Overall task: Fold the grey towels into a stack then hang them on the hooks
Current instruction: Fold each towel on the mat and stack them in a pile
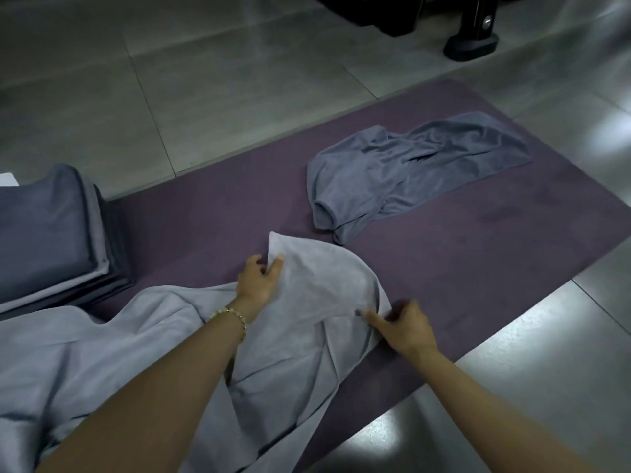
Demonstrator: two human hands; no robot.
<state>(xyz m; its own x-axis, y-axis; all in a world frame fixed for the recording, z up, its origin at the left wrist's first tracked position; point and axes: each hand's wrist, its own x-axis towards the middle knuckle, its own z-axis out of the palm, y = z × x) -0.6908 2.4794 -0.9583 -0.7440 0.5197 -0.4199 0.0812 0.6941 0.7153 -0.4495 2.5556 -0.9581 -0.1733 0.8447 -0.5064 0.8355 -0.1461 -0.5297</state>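
A large grey towel (300, 339) lies rumpled across the near part of the purple mat (478, 254), spreading toward the lower left. My left hand (259, 278) pinches its far corner, which stands up in a point. My right hand (406, 327) grips the towel's right edge, fingers curled around the cloth. A second grey towel (403, 172) lies crumpled and untouched farther back on the mat. A stack of folded grey towels (51, 233) stands at the left edge.
Grey floor tiles (205, 80) surround the mat. A black stand foot (473, 46) and dark furniture base sit at the top right. A white object's corner (7, 179) shows behind the stack.
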